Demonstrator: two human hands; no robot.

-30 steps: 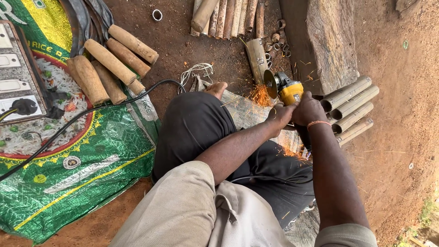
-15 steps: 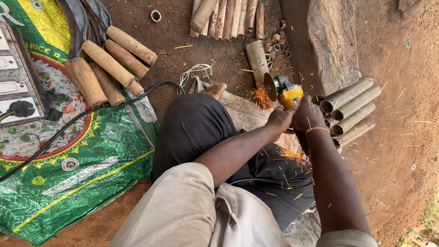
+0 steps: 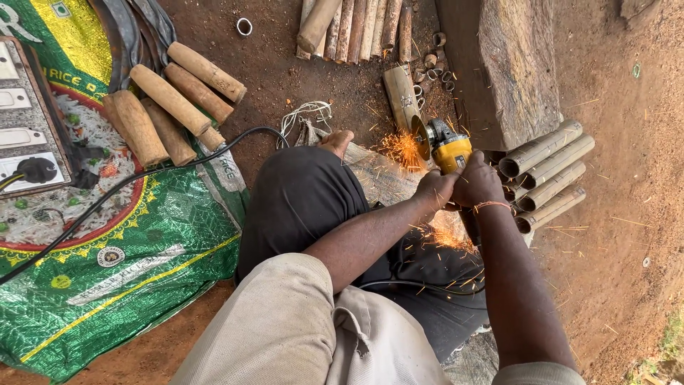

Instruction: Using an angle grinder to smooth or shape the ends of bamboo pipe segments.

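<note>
Holding a yellow grinder (image 3: pixel 447 147) tight, both hands are wrapped around it. The left hand (image 3: pixel 433 191) and the right hand (image 3: pixel 477 184) sit side by side, fingers closed on the tool's back end. The right wrist wears a thin orange band (image 3: pixel 491 206).

The grinder points away from the hands. Its round disc (image 3: pixel 420 137) is just past the fingers, by the end of a short wooden piece (image 3: pixel 401 97) lying on the dirt. Orange sparks (image 3: pixel 402 150) fly out to the left of the disc, and more sparks (image 3: pixel 449 239) glow under the hands, over the dark trousers (image 3: pixel 306 199).

Just right of the hands lies a stack of hollow tubes (image 3: pixel 548 175). Beyond them sits a big wooden block (image 3: pixel 509 68). Far to the left of the hands, fat wooden handles (image 3: pixel 171 107) rest on a green sack (image 3: pixel 121 264). A black cord (image 3: pixel 142 178) runs across the sack to a switch board (image 3: pixel 25 135).
</note>
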